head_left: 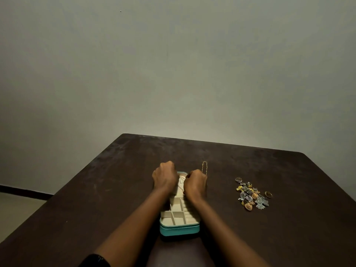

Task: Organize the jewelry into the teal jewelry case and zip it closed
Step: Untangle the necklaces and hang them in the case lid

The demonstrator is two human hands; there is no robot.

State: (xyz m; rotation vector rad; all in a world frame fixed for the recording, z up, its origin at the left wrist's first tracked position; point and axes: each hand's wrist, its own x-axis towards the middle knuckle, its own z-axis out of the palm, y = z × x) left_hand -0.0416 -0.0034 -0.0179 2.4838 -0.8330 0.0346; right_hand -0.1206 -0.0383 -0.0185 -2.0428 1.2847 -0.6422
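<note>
The teal jewelry case (180, 229) lies open on the dark table, its cream compartments facing up. Both hands are over the far half of the case, the lid. My left hand (165, 177) is curled at the lid's left edge; what its fingers hold is hidden. My right hand (195, 183) pinches a thin gold chain (182, 185) that runs across the lid's cream lining. A second gold chain (204, 166) lies on the table just beyond my right hand. A pile of earrings and rings (250, 193) sits to the right of the case.
The dark brown table (115, 189) ends at a far edge near a plain wall. A single gold ring (268, 194) lies at the pile's right side. A dark sleeve (94, 261) shows at the bottom left.
</note>
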